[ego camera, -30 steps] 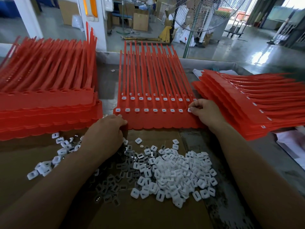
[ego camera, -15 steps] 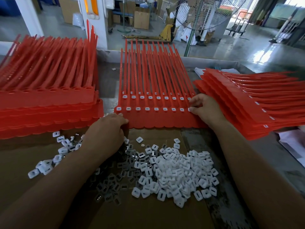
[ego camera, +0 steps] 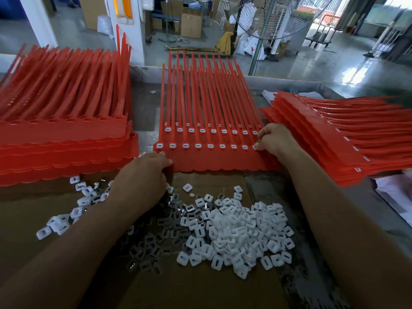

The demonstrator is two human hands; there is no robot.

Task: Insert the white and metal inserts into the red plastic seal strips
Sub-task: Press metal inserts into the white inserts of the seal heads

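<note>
A sheet of red seal strips (ego camera: pixel 214 159) lies in the middle of the table, with rows of white inserts seated in its sockets. My left hand (ego camera: pixel 142 177) grips its near left corner. My right hand (ego camera: pixel 275 141) pinches the sheet's right edge at the end of the front insert row. In front of the sheet lies a heap of loose white inserts (ego camera: pixel 243 233), and left of that a patch of dark metal inserts (ego camera: pixel 153 244), partly hidden by my left forearm.
A tall stack of red strip sheets (ego camera: pixel 64 139) fills the left side. Another fanned stack (ego camera: pixel 334 139) with white inserts lies at the right. Brown cardboard (ego camera: pixel 200 291) covers the near table. A standing fan (ego camera: pixel 256 54) is beyond the far edge.
My right hand has slid slightly up and away along the sheet's right edge. My left hand stays at the near left corner. The view shifted a little.
</note>
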